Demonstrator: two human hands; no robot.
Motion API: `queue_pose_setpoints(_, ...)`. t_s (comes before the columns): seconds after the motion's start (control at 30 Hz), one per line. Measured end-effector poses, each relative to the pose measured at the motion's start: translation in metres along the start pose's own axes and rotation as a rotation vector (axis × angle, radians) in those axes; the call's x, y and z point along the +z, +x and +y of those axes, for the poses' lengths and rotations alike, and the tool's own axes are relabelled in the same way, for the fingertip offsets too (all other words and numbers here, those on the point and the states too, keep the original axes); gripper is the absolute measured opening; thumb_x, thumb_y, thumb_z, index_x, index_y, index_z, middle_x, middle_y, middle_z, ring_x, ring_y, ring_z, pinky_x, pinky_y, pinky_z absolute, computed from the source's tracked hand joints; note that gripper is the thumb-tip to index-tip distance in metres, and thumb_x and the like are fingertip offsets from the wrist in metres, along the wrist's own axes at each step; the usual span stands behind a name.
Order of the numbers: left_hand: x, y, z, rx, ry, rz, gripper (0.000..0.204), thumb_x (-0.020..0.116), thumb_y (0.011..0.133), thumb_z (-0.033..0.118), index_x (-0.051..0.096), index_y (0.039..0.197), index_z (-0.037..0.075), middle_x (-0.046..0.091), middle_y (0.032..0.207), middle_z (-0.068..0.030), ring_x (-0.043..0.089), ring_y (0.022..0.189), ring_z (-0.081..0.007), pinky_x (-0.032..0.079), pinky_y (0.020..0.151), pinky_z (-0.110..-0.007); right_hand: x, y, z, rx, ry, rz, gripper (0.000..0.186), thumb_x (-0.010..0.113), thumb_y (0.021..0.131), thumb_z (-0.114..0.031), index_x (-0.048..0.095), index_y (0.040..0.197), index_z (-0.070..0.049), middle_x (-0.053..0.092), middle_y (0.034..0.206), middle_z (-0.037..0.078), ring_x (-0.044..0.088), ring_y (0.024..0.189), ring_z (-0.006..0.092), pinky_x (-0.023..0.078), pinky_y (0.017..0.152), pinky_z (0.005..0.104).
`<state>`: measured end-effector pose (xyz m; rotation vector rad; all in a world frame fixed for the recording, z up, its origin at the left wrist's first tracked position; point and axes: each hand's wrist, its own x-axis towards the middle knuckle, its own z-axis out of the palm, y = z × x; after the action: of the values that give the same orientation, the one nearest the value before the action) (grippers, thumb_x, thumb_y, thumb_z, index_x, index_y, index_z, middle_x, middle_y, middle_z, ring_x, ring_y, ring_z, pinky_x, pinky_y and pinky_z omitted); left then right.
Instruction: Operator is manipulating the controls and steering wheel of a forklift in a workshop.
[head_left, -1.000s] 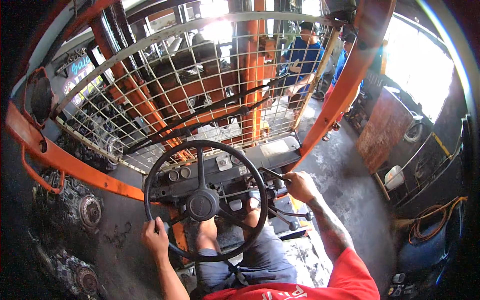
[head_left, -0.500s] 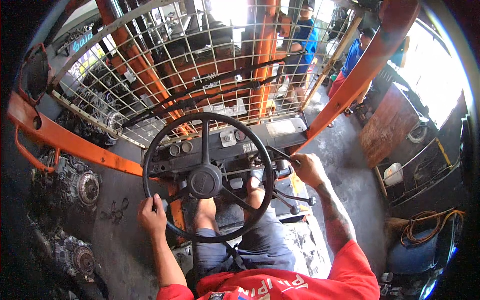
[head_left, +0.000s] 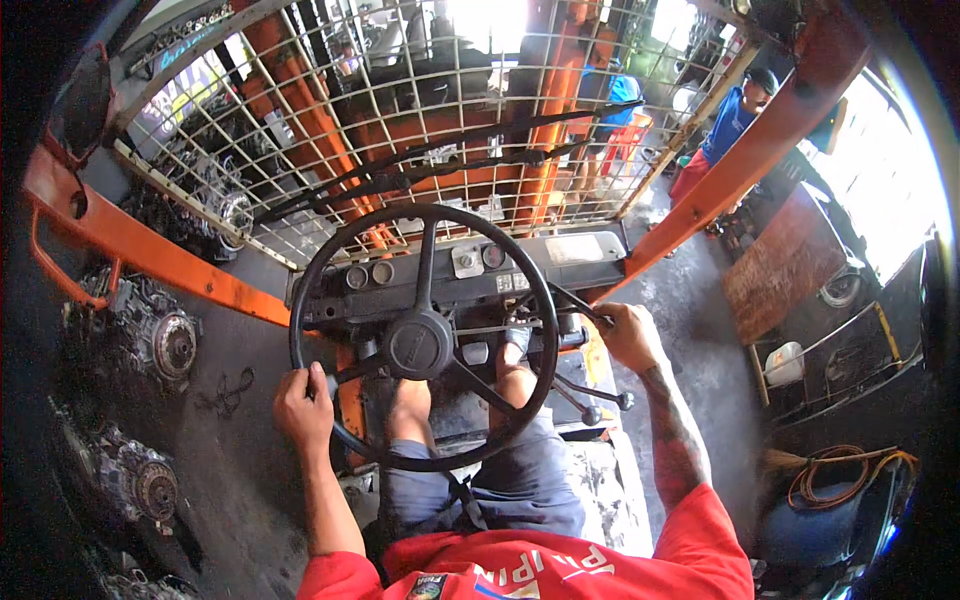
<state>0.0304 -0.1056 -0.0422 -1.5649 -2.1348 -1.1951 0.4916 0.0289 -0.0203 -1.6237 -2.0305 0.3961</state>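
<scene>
A black three-spoke steering wheel [head_left: 419,346] stands before me, over my lap. My left hand [head_left: 304,408] is closed at the left side of its rim, thumb pointing up; the palm side is hidden. On the right, my right hand [head_left: 632,338] wraps round the end of a dark lever [head_left: 576,303] beside the wheel. Two shorter levers with round knobs [head_left: 626,401] stick out below that hand, untouched. Behind the wheel runs a grey dashboard [head_left: 420,290] with gauges. My right foot [head_left: 515,340] rests near the pedals.
A wire mesh guard [head_left: 450,120] and orange mast rails fill the front. Orange posts [head_left: 720,180] slant along both sides. Two people in blue [head_left: 735,120] are ahead on the right. Engine parts [head_left: 170,345] lie left; a rusty board [head_left: 785,265] and blue drum [head_left: 820,515] stand right.
My view has shifted slightly, so the wheel sits a little higher in the picture. The people ahead have changed posture, and a red chair shows beside one. Both hands keep their holds.
</scene>
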Motion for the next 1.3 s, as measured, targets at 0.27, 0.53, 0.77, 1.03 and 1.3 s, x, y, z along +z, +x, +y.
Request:
queue_pose_setpoints(0.27,0.007,-0.001,-0.009,0.026,-0.030,0.032,0.034,0.065,0.095,0.021,0.055,0.069,0.001,0.056,0.067,-0.0124,0.056,0.063,-0.0339,0.041,0.058,-0.045,-0.001,0.000,-0.003,0.010,-0.022,0.041,0.022,0.063,0.083,-0.011,0.075,0.101,-0.005,0.070,0.087,0.022,0.069,0.085,0.0398,0.055,0.078,0.0440)
queue_pose_setpoints(0.53,0.005,0.001,-0.007,0.092,0.018,0.047,0.034,0.063,0.097,0.024,0.059,0.073,0.001,0.055,0.069,-0.0143,0.057,0.063,-0.0351,0.040,0.057,-0.046,-0.002,0.000,-0.003,-0.023,-0.020,0.010,0.019,0.063,0.086,-0.013,0.076,0.098,-0.006,0.069,0.083,0.022,0.069,0.081,0.0404,0.055,0.075,0.0454)
queue_pose_setpoints(0.77,0.006,0.005,-0.005,0.156,0.022,0.099,0.033,0.064,0.095,0.020,0.057,0.067,0.004,0.056,0.063,-0.0108,0.057,0.062,-0.0309,0.043,0.057,-0.043,-0.001,0.000,-0.005,0.022,-0.042,0.037,0.016,0.065,0.086,-0.015,0.076,0.094,-0.007,0.069,0.083,0.021,0.069,0.081,0.0401,0.055,0.075,0.0455)
queue_pose_setpoints(1.03,0.006,0.004,-0.007,0.107,0.020,0.051,0.034,0.064,0.095,0.021,0.058,0.067,0.003,0.057,0.063,-0.0108,0.057,0.061,-0.0309,0.043,0.057,-0.043,0.001,0.001,0.000,-0.018,-0.032,0.034,0.015,0.066,0.085,-0.014,0.076,0.094,-0.006,0.069,0.083,0.022,0.069,0.081,0.0404,0.055,0.075,0.0455)
queue_pose_setpoints(1.3,0.011,0.003,-0.015,0.100,-0.026,0.060,0.032,0.065,0.095,0.019,0.059,0.068,0.003,0.056,0.063,-0.0110,0.057,0.059,-0.0302,0.042,0.055,-0.042,0.001,0.000,0.001,-0.027,-0.017,0.034,0.014,0.067,0.085,-0.013,0.075,0.092,-0.005,0.068,0.082,0.022,0.068,0.080,0.0410,0.055,0.075,0.0463)
